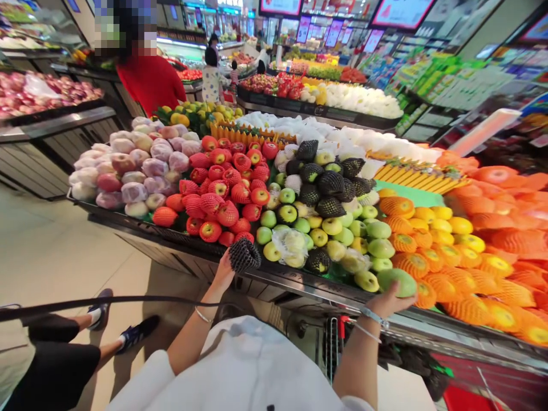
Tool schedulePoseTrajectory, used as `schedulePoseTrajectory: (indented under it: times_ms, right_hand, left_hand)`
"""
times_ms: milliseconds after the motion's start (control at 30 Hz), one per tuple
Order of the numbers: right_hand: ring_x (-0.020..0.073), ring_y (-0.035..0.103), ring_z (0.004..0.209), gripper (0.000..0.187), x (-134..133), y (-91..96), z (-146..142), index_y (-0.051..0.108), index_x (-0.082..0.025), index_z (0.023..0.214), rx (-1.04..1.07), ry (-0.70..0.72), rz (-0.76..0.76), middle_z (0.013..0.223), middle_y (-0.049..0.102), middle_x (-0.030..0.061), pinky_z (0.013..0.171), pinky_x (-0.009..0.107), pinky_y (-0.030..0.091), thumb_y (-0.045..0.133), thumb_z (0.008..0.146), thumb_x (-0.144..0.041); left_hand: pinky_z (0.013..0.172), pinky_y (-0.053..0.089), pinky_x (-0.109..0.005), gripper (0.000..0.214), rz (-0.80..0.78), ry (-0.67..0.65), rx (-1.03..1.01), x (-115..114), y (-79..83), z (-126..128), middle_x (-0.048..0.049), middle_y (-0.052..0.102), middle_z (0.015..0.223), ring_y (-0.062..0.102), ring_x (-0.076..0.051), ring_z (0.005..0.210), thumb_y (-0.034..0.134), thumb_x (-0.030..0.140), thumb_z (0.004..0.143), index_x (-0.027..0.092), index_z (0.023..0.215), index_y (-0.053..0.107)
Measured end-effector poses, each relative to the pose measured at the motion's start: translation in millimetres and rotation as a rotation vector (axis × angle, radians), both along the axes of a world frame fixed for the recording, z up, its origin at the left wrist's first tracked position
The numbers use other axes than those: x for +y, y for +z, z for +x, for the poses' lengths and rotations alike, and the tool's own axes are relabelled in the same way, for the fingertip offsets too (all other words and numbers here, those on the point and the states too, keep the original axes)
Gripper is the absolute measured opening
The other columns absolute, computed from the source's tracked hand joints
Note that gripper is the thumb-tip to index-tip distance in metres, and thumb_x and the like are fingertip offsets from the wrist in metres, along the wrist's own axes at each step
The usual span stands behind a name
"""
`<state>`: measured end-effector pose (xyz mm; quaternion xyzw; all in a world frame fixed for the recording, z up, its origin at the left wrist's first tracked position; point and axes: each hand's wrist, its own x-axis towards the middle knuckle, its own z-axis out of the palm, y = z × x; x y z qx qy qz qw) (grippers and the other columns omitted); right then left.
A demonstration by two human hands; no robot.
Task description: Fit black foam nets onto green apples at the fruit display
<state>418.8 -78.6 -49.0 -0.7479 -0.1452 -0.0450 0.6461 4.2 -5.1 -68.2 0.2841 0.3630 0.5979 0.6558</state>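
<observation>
My left hand [224, 273] is closed round a black foam net sleeve [245, 255], held over the front edge of the fruit stand; whether a fruit sits inside cannot be made out. To the right, my right hand [394, 301] grips a large smooth green fruit [396, 282] at the stand's front rim, fingers partly hidden behind it. Between the hands lie green and yellow apples [331, 226], some in clear wrap. Behind them are fruits in black net sleeves [331, 183]. Red apples in red nets [218, 188] lie beyond my left hand.
Orange-netted fruits [456, 279] fill the stand's right side; wrapped pale peach-like fruits [135, 165] fill its left. A shopping cart [331, 348] stands below my right arm. Someone's legs [64, 348] are at lower left, with a dark strap [128, 299] crossing. A person in red [149, 83] stands beyond.
</observation>
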Motion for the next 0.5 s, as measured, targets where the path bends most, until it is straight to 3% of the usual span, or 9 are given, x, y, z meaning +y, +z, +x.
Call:
schedulePoseTrajectory:
  times_ms: [33, 67, 133, 200, 267, 367, 500]
  right_hand:
    - [0.0364, 0.042, 0.125, 0.064, 1, 8.1, -18, 0.033, -0.018, 0.129, 0.023, 0.066, 0.022, 0.134, 0.042, 0.0191, 0.103, 0.060, 0.035, 0.043, 0.076, -0.053]
    - [0.0350, 0.039, 0.128, 0.063, 3, 16.3, -38, 0.030, -0.020, 0.131, 0.081, 0.229, 0.100, 0.137, 0.039, 0.0173, 0.103, 0.061, 0.033, 0.042, 0.078, -0.051]
    - [0.0315, 0.048, 0.121, 0.060, 5, 31.8, -85, 0.038, -0.022, 0.128, 0.125, 0.454, 0.147, 0.132, 0.047, 0.0121, 0.097, 0.056, 0.042, 0.040, 0.077, -0.053]
    - [0.0302, 0.049, 0.120, 0.061, 7, 44.1, -136, 0.041, -0.021, 0.127, 0.283, 0.801, 0.247, 0.132, 0.048, 0.0118, 0.096, 0.054, 0.043, 0.045, 0.076, -0.055]
    - [0.0285, 0.052, 0.116, 0.062, 9, 51.7, -181, 0.043, -0.022, 0.128, 0.415, 1.036, 0.260, 0.129, 0.051, 0.0117, 0.095, 0.049, 0.045, 0.049, 0.077, -0.057]
    - [0.0269, 0.050, 0.119, 0.061, 11, 55.0, -224, 0.043, -0.024, 0.130, 0.441, 1.150, 0.209, 0.132, 0.050, 0.0098, 0.100, 0.046, 0.042, 0.052, 0.078, -0.055]
    - [0.0249, 0.047, 0.121, 0.058, 14, 57.9, -242, 0.041, -0.024, 0.132, 0.389, 1.149, 0.135, 0.134, 0.048, 0.0074, 0.105, 0.044, 0.036, 0.053, 0.081, -0.049]
  left_hand:
    - [0.095, 0.048, -0.040, 0.066, 0.006, -0.030, 0.027, 0, 2.0, 0, -0.0076, 0.071, 0.101, 0.065, -0.022, 0.098, 0.086, 0.038, 0.047, 0.019, 0.106, 0.064]
    - [0.095, 0.047, -0.041, 0.064, 0.018, -0.063, 0.062, 0, 4.4, 0, -0.0091, 0.072, 0.100, 0.065, -0.024, 0.098, 0.085, 0.039, 0.050, 0.017, 0.106, 0.065]
    - [0.095, 0.047, -0.044, 0.058, 0.057, -0.136, 0.149, -1, 10.3, 0, -0.0109, 0.072, 0.096, 0.065, -0.026, 0.097, 0.084, 0.038, 0.053, 0.013, 0.102, 0.067]
    - [0.094, 0.047, -0.045, 0.055, 0.124, -0.201, 0.229, -3, 17.2, 1, -0.0112, 0.072, 0.096, 0.064, -0.028, 0.099, 0.083, 0.036, 0.054, 0.012, 0.102, 0.067]
    - [0.095, 0.046, -0.043, 0.058, 0.201, -0.245, 0.291, -6, 24.5, 0, -0.0114, 0.070, 0.103, 0.061, -0.028, 0.105, 0.083, 0.035, 0.054, 0.013, 0.105, 0.067]
    - [0.094, 0.046, -0.039, 0.059, 0.295, -0.267, 0.375, -11, 36.3, -3, -0.0134, 0.063, 0.117, 0.053, -0.030, 0.116, 0.080, 0.041, 0.058, 0.015, 0.109, 0.066]
    - [0.097, 0.043, -0.038, 0.050, 0.450, -0.258, 0.568, -16, 54.9, -12, -0.0142, 0.061, 0.116, 0.051, -0.031, 0.115, 0.076, 0.047, 0.061, 0.014, 0.099, 0.069]
